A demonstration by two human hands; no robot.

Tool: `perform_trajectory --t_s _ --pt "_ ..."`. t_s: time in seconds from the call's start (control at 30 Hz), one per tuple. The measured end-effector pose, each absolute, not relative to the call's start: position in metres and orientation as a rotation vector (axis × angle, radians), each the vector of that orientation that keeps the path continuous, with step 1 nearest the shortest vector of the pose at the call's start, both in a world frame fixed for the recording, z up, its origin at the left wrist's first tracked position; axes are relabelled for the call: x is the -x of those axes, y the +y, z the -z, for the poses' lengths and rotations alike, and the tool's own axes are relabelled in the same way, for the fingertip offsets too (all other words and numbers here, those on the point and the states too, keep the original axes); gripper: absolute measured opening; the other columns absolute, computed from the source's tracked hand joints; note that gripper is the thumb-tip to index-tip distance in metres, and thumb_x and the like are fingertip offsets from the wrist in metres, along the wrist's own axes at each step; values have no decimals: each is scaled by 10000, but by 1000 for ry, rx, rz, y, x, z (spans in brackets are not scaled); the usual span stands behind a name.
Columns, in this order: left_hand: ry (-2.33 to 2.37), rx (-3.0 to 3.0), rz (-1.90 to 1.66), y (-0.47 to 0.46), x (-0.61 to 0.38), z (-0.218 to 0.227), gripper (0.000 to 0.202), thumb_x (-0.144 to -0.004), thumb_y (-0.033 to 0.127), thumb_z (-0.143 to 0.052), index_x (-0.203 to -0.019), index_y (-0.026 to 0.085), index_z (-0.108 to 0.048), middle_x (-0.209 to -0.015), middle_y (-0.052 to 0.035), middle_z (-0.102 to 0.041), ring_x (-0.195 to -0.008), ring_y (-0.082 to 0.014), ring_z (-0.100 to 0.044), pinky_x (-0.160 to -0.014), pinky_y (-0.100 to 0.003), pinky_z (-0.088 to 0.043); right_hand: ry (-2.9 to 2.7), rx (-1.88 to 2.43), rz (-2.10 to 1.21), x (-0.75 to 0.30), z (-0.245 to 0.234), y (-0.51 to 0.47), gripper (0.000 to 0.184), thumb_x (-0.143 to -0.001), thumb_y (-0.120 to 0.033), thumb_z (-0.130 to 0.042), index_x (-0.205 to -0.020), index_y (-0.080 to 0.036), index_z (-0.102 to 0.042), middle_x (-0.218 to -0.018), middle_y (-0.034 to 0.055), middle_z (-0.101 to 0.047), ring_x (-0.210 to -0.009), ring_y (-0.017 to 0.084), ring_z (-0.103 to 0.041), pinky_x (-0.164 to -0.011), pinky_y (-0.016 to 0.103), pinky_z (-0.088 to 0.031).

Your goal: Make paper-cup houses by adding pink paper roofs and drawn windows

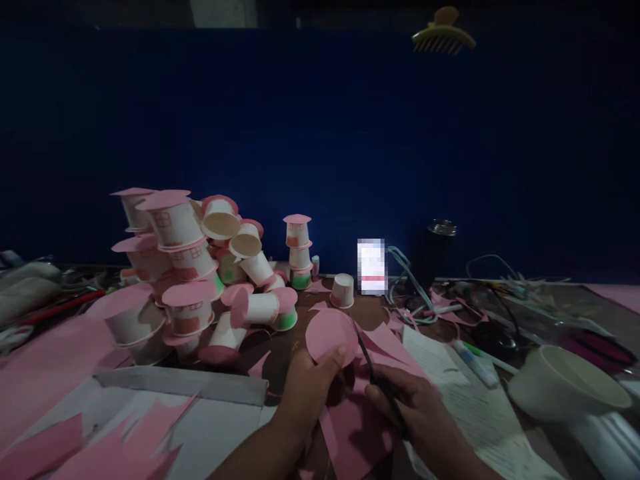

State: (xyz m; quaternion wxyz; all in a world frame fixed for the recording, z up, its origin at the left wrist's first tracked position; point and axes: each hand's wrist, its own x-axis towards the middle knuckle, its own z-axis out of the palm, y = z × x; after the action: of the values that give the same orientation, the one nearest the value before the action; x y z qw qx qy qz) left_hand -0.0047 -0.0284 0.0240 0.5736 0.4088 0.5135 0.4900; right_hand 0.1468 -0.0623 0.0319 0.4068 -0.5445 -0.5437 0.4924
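Observation:
My left hand (310, 390) pinches the lower edge of a round pink paper disc (327, 333), thumb on top. In my right hand (405, 403) is a pair of dark scissors (367, 350), their blades pointing up along the disc's right edge. A pink paper sheet (357, 433) lies below both hands, and more cut pink paper (395, 347) is behind the scissors. Just beyond the disc a plain white paper cup (342, 291) stands upside down. My fingers partly hide the scissors' handles.
Stacked paper cups with pink disc tops (187, 260) crowd the left. A smaller cup tower (299, 250) stands mid-back. A white box (215, 420) holds pink scraps. At right are a printed sheet (460, 387), a glue tube (475, 363), a pale bowl (565, 383) and a dark bottle (435, 257).

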Motion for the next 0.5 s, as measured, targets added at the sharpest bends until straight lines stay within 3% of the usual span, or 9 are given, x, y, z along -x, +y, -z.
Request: perform_trajectory --t_s 0.23,0.5 --pt "1160 -963 -1106 -29 3 -25 313 -697 428 -655 -685 116 -632 -523 -20 -579 -432 -108 -455 -445 -225 -376 -1406 1355 -1243 -150 -27 -63 418 -704 -465 -683 -1036 -212 -710 -834 17 -697 -761 173 -579 -636 208 -449" --pt "1133 -966 -1085 -30 4 -26 334 -713 443 -635 -679 111 -633 -520 -27 -587 -438 -115 -477 -458 -230 -385 -1397 1315 -1258 -149 -29 -63 431 -714 -459 -677 -1044 -185 -707 -793 26 -690 -745 178 -587 -641 220 -463"
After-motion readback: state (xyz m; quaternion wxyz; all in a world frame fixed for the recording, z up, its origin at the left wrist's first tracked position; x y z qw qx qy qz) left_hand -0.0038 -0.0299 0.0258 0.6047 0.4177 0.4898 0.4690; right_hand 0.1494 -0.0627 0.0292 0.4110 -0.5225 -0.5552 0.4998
